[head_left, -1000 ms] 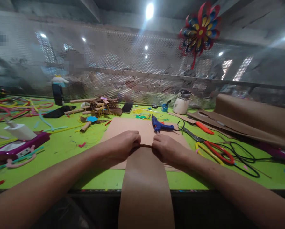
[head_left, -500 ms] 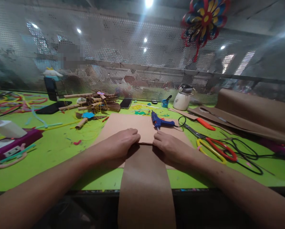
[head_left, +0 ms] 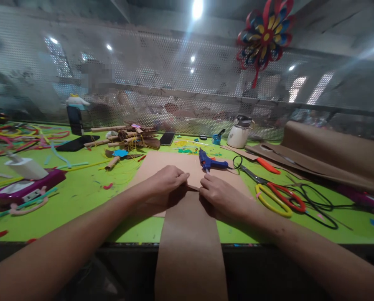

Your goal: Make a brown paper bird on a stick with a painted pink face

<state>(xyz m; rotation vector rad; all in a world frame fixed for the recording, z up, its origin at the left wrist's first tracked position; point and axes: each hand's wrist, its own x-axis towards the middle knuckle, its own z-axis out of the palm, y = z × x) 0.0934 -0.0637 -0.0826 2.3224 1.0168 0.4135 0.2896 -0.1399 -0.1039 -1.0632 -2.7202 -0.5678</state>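
A long strip of brown kraft paper point(head_left: 191, 246) runs from the table over its front edge toward me. At its far end, my left hand point(head_left: 171, 182) pinches the left corner, fingers closed. My right hand point(head_left: 220, 193) grips the right side of the same end, fingers curled and pressed together. Between the hands the paper's edge is raised in a narrow fold. Beneath both hands lies a flat sheet of light brown card point(head_left: 155, 165). Just beyond my right hand, a blue glue gun point(head_left: 212, 161) rests on that card.
Scissors point(head_left: 273, 194) with red and yellow handles and a black cable lie to the right, near a red-orange cutter point(head_left: 267, 165) and brown paper sheets point(head_left: 324, 150). A purple power strip point(head_left: 26, 188) sits left. Behind stand a white bottle point(head_left: 237, 133) and a twig-like craft piece point(head_left: 133, 138).
My left hand has shifted slightly right and up, lifting its side of the paper's fold so the edge now slants. My right hand stays nearly in place. The view has shifted a little.
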